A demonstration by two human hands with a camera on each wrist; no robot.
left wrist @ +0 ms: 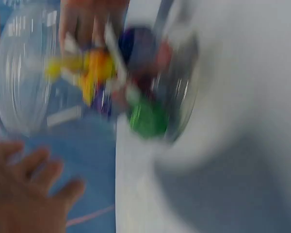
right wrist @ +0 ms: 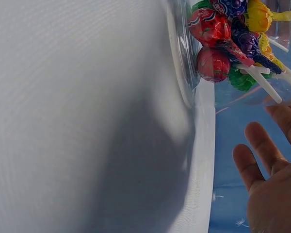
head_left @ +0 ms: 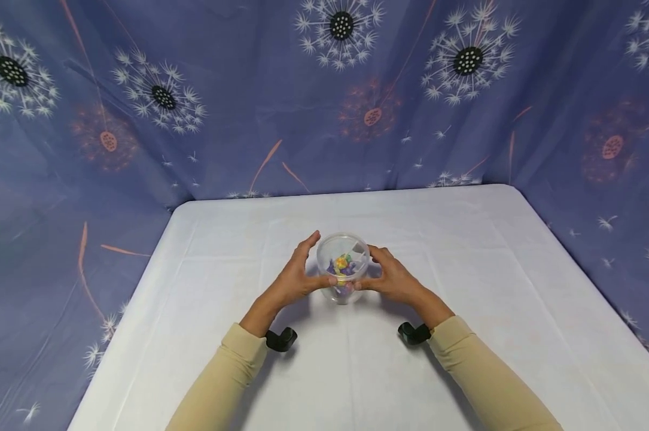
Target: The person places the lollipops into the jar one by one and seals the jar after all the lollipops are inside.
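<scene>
A clear plastic jar point(head_left: 343, 242) is between the two hands, near the middle of the white table. Inside it lie several wrapped lollipops point(right wrist: 210, 27) in red, purple, yellow and green, with white sticks. My right hand point(head_left: 396, 281) grips the jar's right side, thumb at the front and fingers behind. On the other side, the left hand point(head_left: 294, 276) touches the front of the jar with its thumb, its other fingers extended and spread. The left wrist view is blurred; there the left fingers point(left wrist: 41, 167) appear apart from the jar. Whether the jar has a lid, I cannot tell.
White cloth covers the table point(head_left: 238, 233), whose far edge meets a blue curtain point(head_left: 222, 120) printed with dandelions. A black wrist camera point(head_left: 282, 340) is strapped on the left arm, another black camera point(head_left: 413, 333) on the right. Both arms have beige sleeves point(head_left: 486, 371).
</scene>
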